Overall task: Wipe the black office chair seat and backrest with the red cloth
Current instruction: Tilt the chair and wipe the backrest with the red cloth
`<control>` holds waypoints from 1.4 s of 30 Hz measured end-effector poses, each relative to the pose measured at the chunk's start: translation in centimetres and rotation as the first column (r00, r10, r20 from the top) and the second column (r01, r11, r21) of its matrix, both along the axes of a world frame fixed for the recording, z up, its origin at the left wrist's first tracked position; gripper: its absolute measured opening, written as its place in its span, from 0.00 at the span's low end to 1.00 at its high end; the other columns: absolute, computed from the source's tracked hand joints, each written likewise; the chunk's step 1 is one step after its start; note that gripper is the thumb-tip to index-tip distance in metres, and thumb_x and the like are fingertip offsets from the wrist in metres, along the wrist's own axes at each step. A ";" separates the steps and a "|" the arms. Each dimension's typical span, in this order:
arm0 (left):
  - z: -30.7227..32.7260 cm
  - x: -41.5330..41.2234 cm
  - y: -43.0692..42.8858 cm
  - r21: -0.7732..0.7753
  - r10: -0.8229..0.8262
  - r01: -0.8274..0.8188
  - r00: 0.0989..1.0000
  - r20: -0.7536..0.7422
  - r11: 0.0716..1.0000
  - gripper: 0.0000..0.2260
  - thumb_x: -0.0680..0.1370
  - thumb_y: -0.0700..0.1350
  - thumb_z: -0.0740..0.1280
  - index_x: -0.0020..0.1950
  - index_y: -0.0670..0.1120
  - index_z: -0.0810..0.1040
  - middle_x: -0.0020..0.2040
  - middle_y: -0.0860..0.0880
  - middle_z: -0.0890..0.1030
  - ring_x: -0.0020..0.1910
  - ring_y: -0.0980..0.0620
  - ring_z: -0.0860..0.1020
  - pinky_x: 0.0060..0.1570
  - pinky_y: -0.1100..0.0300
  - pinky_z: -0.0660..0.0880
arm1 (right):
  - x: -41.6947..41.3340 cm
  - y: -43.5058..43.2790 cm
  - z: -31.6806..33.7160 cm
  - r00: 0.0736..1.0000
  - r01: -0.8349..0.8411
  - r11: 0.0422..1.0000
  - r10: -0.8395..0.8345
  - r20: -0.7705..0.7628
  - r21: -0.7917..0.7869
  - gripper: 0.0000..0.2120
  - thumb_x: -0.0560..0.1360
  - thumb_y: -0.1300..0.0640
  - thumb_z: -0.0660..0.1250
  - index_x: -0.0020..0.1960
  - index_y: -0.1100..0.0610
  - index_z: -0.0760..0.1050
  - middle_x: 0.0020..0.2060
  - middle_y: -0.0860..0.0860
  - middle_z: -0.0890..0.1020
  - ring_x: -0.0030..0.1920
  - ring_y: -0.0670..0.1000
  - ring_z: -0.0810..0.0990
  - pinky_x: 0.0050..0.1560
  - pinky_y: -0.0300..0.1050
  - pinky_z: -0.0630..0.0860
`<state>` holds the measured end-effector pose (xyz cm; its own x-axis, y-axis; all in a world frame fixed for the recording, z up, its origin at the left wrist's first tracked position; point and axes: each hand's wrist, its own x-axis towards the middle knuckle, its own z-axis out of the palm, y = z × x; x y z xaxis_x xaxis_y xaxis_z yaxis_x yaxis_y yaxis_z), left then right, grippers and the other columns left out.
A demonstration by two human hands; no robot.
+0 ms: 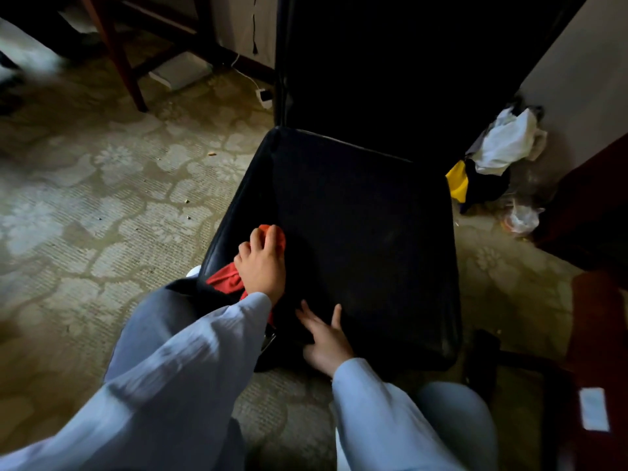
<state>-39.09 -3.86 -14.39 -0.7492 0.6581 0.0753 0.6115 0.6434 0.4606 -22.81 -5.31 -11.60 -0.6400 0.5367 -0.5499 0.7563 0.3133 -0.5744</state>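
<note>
At the front-left corner of the seat (356,239), the left hand (261,263) presses the red cloth (226,278) against the black upholstery. The hand is closed around the cloth: fingers curl over a bunched fold at the fingertips, and the remainder of the cloth trails back under the wrist toward the front edge of the seat.

The right hand (328,338) lies flat on the front edge of the seat, just beside the left wrist. Its fingers are spread wide and hold nothing. Judged from its position, it braces the chair against rolling.

The backrest (390,69) rises from the rear edge of the seat. It is in deep shadow; its surface condition cannot be read.

Task status, as a judgement from this view:
- Wiping of the seat is in hand, with the cloth at the front-left corner.
- The middle, right side and rear of the seat show a faint dull film, which suggests these areas are not yet wiped.
- Nothing contacts the backrest; that part of the task appears to remain.

To the right of the seat, a heap of crumpled cloths and bags (499,158) lies on the patterned carpet (102,198).
</note>
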 end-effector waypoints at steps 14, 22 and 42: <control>-2.7 13.2 0.2 0.057 -0.318 0.336 0.926 -0.204 0.940 0.21 0.69 0.46 0.58 0.62 0.51 0.73 0.58 0.45 0.76 0.40 0.42 0.73 0.37 0.53 0.72 | 11.9 5.2 0.5 0.764 0.626 0.665 -0.627 -0.151 0.408 0.29 0.72 0.70 0.59 0.72 0.57 0.63 0.73 0.54 0.63 0.73 0.56 0.58 0.73 0.50 0.54; -2.0 15.1 0.3 0.192 -0.521 0.548 0.835 -0.175 0.814 0.23 0.68 0.43 0.56 0.63 0.52 0.69 0.58 0.44 0.77 0.42 0.41 0.77 0.42 0.53 0.76 | 15.1 6.9 0.7 0.686 0.704 0.689 -0.722 0.087 0.171 0.33 0.78 0.62 0.57 0.77 0.48 0.46 0.77 0.50 0.44 0.75 0.60 0.51 0.71 0.55 0.56; 0.5 7.3 11.5 0.201 -0.111 0.087 0.987 0.114 0.976 0.14 0.81 0.45 0.56 0.65 0.45 0.72 0.62 0.43 0.74 0.57 0.39 0.70 0.55 0.49 0.65 | 15.9 2.9 0.2 0.808 0.539 0.795 -0.581 0.097 0.278 0.32 0.77 0.58 0.61 0.75 0.44 0.51 0.76 0.49 0.56 0.72 0.53 0.63 0.67 0.44 0.61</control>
<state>-31.79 7.66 -13.85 -0.6925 0.7113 0.1202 0.5983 0.4732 0.6466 -6.95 -2.44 -11.36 -0.0963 0.8933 -0.4389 0.9169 -0.0920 -0.3883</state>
